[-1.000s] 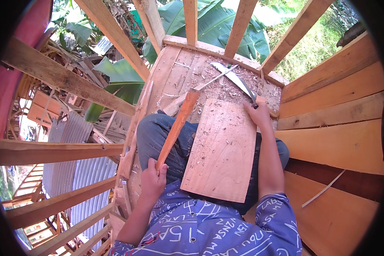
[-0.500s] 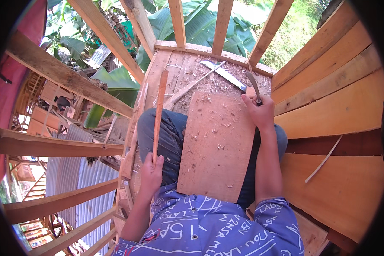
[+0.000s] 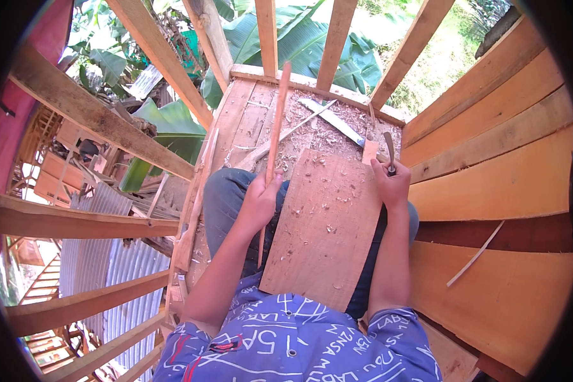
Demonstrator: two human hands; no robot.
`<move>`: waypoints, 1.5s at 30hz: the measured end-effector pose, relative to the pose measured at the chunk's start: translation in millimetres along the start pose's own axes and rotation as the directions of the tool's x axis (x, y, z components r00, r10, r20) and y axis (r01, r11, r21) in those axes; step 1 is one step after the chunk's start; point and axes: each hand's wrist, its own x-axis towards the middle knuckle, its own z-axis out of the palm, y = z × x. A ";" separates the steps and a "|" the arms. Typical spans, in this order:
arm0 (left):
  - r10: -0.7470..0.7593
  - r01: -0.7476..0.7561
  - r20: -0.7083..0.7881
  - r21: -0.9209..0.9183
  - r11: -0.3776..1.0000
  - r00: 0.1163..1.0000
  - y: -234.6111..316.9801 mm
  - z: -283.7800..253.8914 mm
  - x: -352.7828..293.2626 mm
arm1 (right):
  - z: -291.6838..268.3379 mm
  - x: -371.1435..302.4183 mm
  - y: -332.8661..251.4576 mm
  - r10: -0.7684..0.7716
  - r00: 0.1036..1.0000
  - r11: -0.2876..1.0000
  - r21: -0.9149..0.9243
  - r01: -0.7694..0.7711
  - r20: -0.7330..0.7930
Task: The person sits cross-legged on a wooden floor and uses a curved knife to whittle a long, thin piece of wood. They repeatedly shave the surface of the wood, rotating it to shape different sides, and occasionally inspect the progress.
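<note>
My left hand (image 3: 260, 200) is closed around a long thin wooden stick (image 3: 278, 121), held nearly upright over my left knee, its lower end showing below the fist. Gripped in my right hand (image 3: 393, 186) is a small knife with a curved blade (image 3: 389, 146) pointing up and away from me. A flat wooden board (image 3: 325, 223) rests across my lap between the two hands, scattered with small shavings. The stick and the knife are well apart, on either side of the board.
On the plank floor beyond the board lie a long flat blade (image 3: 335, 121) with a wooden handle, a tapered wood strip (image 3: 286, 135) and many shavings. Wooden slats (image 3: 95, 223) fence the left and front. Boards wall the right (image 3: 490, 184), with a thin pale strip (image 3: 476, 253) on them.
My left hand has moved right and forward with the stick, towards the board, and its grip now sits further along the stick. The knife hand has shifted slightly; its blade stands more upright.
</note>
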 end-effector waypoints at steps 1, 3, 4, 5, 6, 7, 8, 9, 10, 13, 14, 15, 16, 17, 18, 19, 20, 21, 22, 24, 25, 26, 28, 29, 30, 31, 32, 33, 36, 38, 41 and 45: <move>0.072 -0.070 -0.047 0.054 0.996 0.996 4.6 -0.5 3.2 | 0.5 -1.7 1.3 0.001 1.000 1.000 -0.007 -0.001 0.007; 0.106 -0.115 -0.059 -0.171 0.979 0.993 8.6 -7.2 8.8 | 3.1 0.7 7.1 0.027 0.999 0.999 0.022 -0.028 0.022; 0.118 -0.132 -0.069 -0.276 0.952 0.991 11.1 -12.8 9.5 | 4.9 0.9 10.1 0.045 0.999 0.998 0.039 -0.046 0.030; 0.113 -0.130 -0.081 -0.260 0.957 0.990 13.3 -16.0 12.0 | 5.2 2.5 15.0 0.059 0.998 0.998 0.023 -0.060 0.038; 0.039 -0.049 -0.038 -0.303 0.952 0.998 14.9 -21.5 12.3 | 5.3 4.1 20.1 0.073 0.996 0.997 0.006 -0.073 0.045; -0.033 0.033 0.005 -0.338 0.941 0.999 16.6 -29.3 10.6 | 7.3 5.8 21.5 0.088 0.995 0.996 -0.005 -0.088 0.053; -0.105 0.116 0.051 -0.367 0.923 0.993 16.5 -33.8 10.4 | 9.4 7.5 22.5 0.075 0.995 0.997 -0.022 -0.074 0.065; -0.112 0.122 0.049 -0.373 0.920 0.993 11.2 -33.9 13.6 | 11.8 8.9 23.1 0.063 0.995 0.997 -0.040 -0.060 0.077; -0.123 0.144 0.077 -0.461 0.875 0.989 9.8 -34.6 14.8 | 13.1 10.8 20.0 0.046 0.995 0.997 -0.059 -0.040 0.088; -0.172 0.233 0.158 -0.626 0.744 0.972 7.7 -34.6 16.6 | 17.0 13.9 15.7 0.052 0.991 0.995 -0.088 -0.041 0.120; -0.183 0.238 0.153 -0.629 0.740 0.971 8.5 -29.5 16.9 | 16.0 15.3 19.4 0.074 0.989 0.992 -0.106 -0.061 0.125; -0.193 0.243 0.148 -0.632 0.736 0.970 9.6 -20.0 16.8 | 15.3 14.5 24.9 0.097 0.987 0.989 -0.125 -0.081 0.131; -0.203 0.241 0.133 -0.635 0.734 0.970 11.5 -11.9 16.6 | 16.9 15.1 27.5 0.114 0.983 0.986 -0.137 -0.094 0.142; -0.172 0.224 0.143 -0.612 0.759 0.975 14.8 -4.1 16.8 | 17.3 14.4 26.4 0.119 0.988 0.982 -0.162 -0.101 0.100; -0.113 0.193 0.169 -0.601 0.776 0.979 17.8 2.9 16.3 | 16.8 11.6 24.1 0.123 0.991 0.976 -0.187 -0.109 0.060; -0.078 0.173 0.185 -0.587 0.791 0.980 22.8 11.0 15.6 | 17.3 9.0 22.6 0.126 0.992 0.971 -0.209 -0.119 0.021; -0.041 0.151 0.200 -0.575 0.804 0.979 28.4 18.5 14.8 | 17.2 8.8 21.3 0.035 0.997 0.975 -0.216 -0.048 -0.064; 0.002 0.120 0.206 -0.579 0.806 0.979 31.7 25.4 14.7 | 15.7 9.2 21.3 -0.056 0.988 0.973 -0.228 0.022 -0.147; 0.046 0.087 0.211 -0.583 0.808 0.976 35.5 31.7 14.8 | 13.0 10.0 20.4 -0.147 0.962 0.965 -0.245 0.090 -0.229; 0.123 -0.005 0.164 -0.580 0.815 0.979 36.4 40.6 14.5 | 6.6 9.7 7.5 -0.203 0.951 0.969 -0.188 0.161 -0.234; 0.160 -0.064 0.121 -0.568 0.821 0.980 36.9 44.4 14.5 | 4.1 7.0 -5.2 -0.181 0.954 0.979 -0.136 0.152 -0.237; 0.195 -0.119 0.080 -0.554 0.824 0.978 36.2 47.2 14.2 | 1.3 2.2 -18.0 -0.157 0.958 0.986 -0.086 0.140 -0.239; 0.273 -0.210 0.029 -0.563 0.800 0.962 34.6 50.5 12.9 | -2.3 -13.2 -33.5 -0.003 0.995 0.995 0.096 0.012 -0.100; 0.283 -0.234 -0.001 -0.568 0.789 0.959 35.9 52.8 11.2 | -2.8 -20.6 -33.4 0.013 1.000 0.987 0.159 -0.012 -0.009; 0.293 -0.258 -0.032 -0.572 0.779 0.956 36.9 54.8 9.3 | -2.9 -26.3 -33.3 0.023 0.996 0.975 0.219 -0.042 0.086; 0.292 -0.256 -0.031 -0.575 0.777 0.956 37.8 56.2 6.9 | -5.9 -27.6 -33.6 0.100 0.982 0.930 0.336 -0.150 0.162; 0.289 -0.256 -0.034 -0.573 0.779 0.957 39.2 56.2 3.2 | -11.4 -26.8 -32.5 0.164 0.954 0.858 0.440 -0.264 0.252; 0.286 -0.256 -0.038 -0.571 0.780 0.957 40.1 55.7 0.4 | -16.6 -25.7 -28.8 0.215 0.911 0.764 0.521 -0.381 0.351; 0.313 -0.255 -0.034 -0.663 0.704 0.949 41.9 52.6 -5.7 | -39.1 -20.4 -3.0 0.244 0.854 0.517 0.684 -0.515 0.459; 0.285 -0.269 -0.092 -0.684 0.678 0.954 43.6 56.0 -8.6 | -44.1 -24.9 10.0 0.187 0.861 0.430 0.749 -0.504 0.473; 0.263 -0.292 -0.151 -0.695 0.657 0.953 47.8 65.7 -11.1 | -29.6 -34.4 5.9 -0.074 0.881 0.204 0.871 -0.446 0.468; 0.214 -0.281 -0.186 -0.720 0.634 0.959 54.0 82.6 -15.8 | -3.7 -61.9 -0.6 -0.058 0.941 0.036 0.942 -0.333 0.334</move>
